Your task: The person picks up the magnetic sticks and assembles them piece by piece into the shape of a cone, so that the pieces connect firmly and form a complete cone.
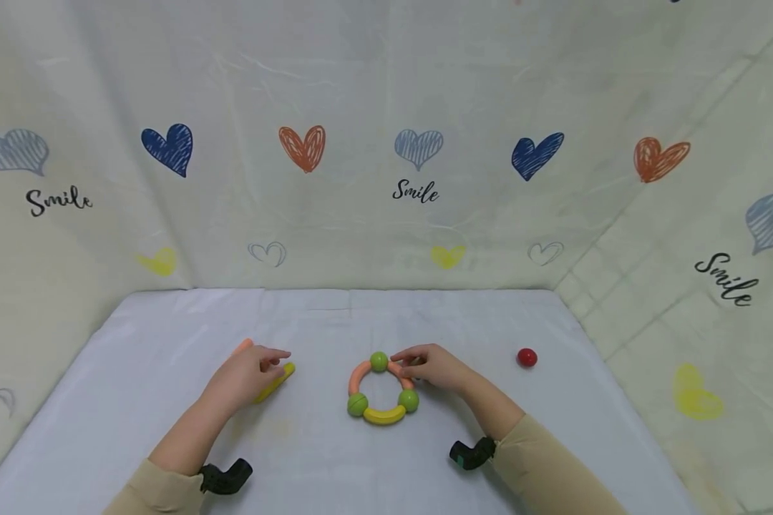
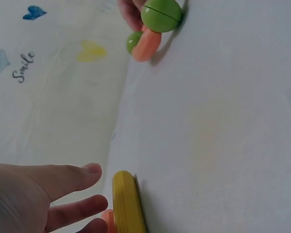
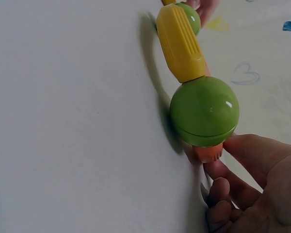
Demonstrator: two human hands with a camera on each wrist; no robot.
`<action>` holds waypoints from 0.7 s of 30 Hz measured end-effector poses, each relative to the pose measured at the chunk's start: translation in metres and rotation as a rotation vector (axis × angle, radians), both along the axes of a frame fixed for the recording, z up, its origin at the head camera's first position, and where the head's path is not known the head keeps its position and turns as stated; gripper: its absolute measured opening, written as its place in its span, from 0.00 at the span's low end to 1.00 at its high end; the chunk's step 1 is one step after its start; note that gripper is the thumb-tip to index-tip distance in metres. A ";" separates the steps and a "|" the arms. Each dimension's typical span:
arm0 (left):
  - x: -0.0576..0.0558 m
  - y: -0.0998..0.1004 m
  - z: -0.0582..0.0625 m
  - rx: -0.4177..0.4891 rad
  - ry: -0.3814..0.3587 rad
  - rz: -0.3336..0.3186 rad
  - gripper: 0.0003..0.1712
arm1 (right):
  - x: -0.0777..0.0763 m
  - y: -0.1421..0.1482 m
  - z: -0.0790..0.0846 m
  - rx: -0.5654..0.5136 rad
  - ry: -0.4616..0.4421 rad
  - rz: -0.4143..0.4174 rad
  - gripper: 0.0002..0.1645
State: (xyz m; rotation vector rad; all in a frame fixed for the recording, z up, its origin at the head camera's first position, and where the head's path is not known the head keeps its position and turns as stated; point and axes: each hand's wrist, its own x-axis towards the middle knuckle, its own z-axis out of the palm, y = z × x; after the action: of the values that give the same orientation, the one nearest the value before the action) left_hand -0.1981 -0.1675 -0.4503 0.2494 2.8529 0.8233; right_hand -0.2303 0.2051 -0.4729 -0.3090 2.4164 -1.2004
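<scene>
A ring of curved rods and balls lies on the table in front of me: a yellow curved rod [image 1: 384,416], a left orange curved rod [image 1: 358,377], a right orange curved rod [image 3: 208,153] and three green balls [image 1: 378,361]. My right hand [image 1: 434,365] pinches the right orange rod between thumb and fingers, and partly hides it. Left of the ring, my left hand [image 1: 245,373] hovers with thumb and fingers extended, beside a separate yellow rod [image 2: 127,201]. Behind that hand shows the end of another orange rod [image 1: 243,346], mostly covered.
A small red ball [image 1: 527,357] sits alone on the right side of the table. White cloth covers the table [image 1: 335,472]. A pale backdrop [image 1: 354,214] with hearts and lettering rises at the back edge and along the sides.
</scene>
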 end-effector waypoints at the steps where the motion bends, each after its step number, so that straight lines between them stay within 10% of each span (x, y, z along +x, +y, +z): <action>1: -0.001 0.000 -0.002 -0.020 0.014 -0.012 0.20 | 0.000 0.000 0.000 -0.001 0.002 0.001 0.18; 21: -0.003 0.002 -0.012 -0.133 -0.002 -0.045 0.23 | 0.001 -0.003 0.001 0.016 -0.002 -0.021 0.16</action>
State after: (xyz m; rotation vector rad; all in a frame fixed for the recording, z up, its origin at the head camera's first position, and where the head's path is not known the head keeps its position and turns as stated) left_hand -0.2010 -0.1657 -0.4622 0.2942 2.8735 0.6212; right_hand -0.2293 0.2026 -0.4716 -0.2780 2.4321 -1.1894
